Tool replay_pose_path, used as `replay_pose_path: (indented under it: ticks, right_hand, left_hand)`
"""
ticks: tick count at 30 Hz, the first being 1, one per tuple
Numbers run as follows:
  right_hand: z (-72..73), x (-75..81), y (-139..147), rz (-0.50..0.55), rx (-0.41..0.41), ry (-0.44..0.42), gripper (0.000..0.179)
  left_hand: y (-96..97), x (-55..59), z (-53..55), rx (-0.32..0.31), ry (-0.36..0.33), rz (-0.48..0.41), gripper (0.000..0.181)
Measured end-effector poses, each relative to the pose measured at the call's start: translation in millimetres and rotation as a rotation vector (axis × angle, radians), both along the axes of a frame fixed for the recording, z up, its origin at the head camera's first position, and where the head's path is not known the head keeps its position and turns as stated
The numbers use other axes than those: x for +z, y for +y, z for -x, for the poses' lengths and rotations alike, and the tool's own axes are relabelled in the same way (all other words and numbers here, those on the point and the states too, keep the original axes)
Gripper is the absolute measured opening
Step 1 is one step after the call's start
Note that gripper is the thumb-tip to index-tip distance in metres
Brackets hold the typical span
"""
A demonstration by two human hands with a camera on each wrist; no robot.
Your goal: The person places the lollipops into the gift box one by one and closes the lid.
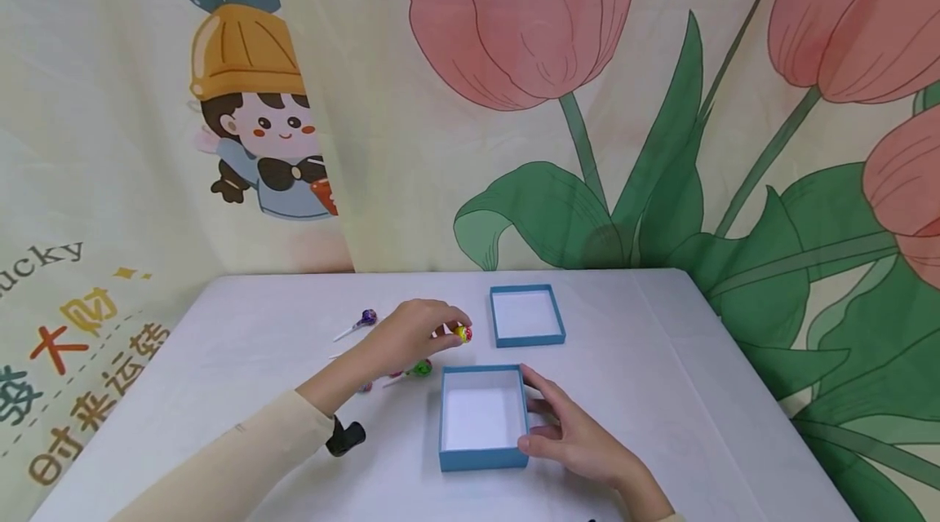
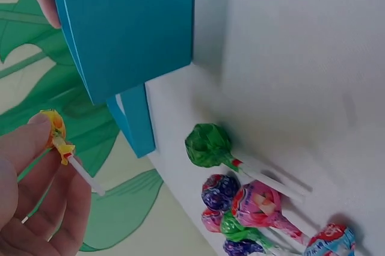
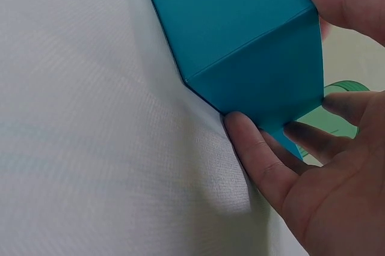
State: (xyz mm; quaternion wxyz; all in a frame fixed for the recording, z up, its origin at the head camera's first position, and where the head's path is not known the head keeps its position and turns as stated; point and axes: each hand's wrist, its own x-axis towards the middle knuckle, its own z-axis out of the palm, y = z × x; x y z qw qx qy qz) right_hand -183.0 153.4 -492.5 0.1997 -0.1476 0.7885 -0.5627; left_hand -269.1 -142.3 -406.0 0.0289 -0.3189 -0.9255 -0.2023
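My left hand (image 1: 420, 334) pinches a yellow-wrapped lollipop (image 2: 55, 128) by its candy head, its white stick slanting down past the fingers in the left wrist view. That hand is in the air, behind and left of an open blue box (image 1: 483, 458) with a white inside. My right hand (image 1: 576, 432) holds the box along its right side, thumb at the near corner and forefinger at the far corner. The fingertips (image 3: 240, 125) press against the blue wall in the right wrist view. Only white shows on the box's floor.
A shallow blue lid (image 1: 529, 340) lies beyond the box. To the left on the white table (image 1: 631, 318) are a green lollipop (image 2: 207, 146), a pink lollipop (image 2: 257, 203) and several more in a cluster. A purple lollipop (image 1: 369, 317) lies farther back.
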Motion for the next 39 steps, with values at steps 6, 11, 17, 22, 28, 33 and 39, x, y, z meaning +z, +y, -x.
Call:
replay_pose_path:
  ticks: [6, 11, 17, 22, 28, 33, 39]
  right_hand:
    - [-0.1, -0.6, 1, 0.009, 0.008, 0.000, 0.092]
    - [-0.4, -1.2, 1, 0.014, 0.005, -0.001, 0.092]
    - [0.0, -2.1, 1, 0.013, 0.006, 0.000, 0.092]
    - [0.4, -2.5, 2, 0.022, 0.010, -0.004, 0.092]
    - [0.1, -2.9, 2, 0.022, 0.012, -0.008, 0.092]
    - [-1.2, -2.4, 2, 0.031, 0.021, -0.003, 0.092]
    - [-1.6, -1.8, 3, 0.053, 0.026, -0.010, 0.091]
  left_hand:
    - [7.4, 4.1, -6.4, -0.011, -0.027, -0.015, 0.030]
    - [14.4, 5.1, -10.3, -0.049, -0.042, -0.039, 0.029]
    - [23.0, 3.5, -17.7, -0.113, -0.046, -0.052, 0.026]
    - [30.0, -0.3, -21.9, -0.120, -0.046, -0.049, 0.024]
    - [35.5, -7.7, -24.4, -0.130, -0.062, -0.063, 0.025]
    - [39.2, -16.3, -24.8, -0.143, -0.058, -0.062, 0.024]
    - [44.7, -22.9, -27.4, -0.134, -0.056, -0.040, 0.024]
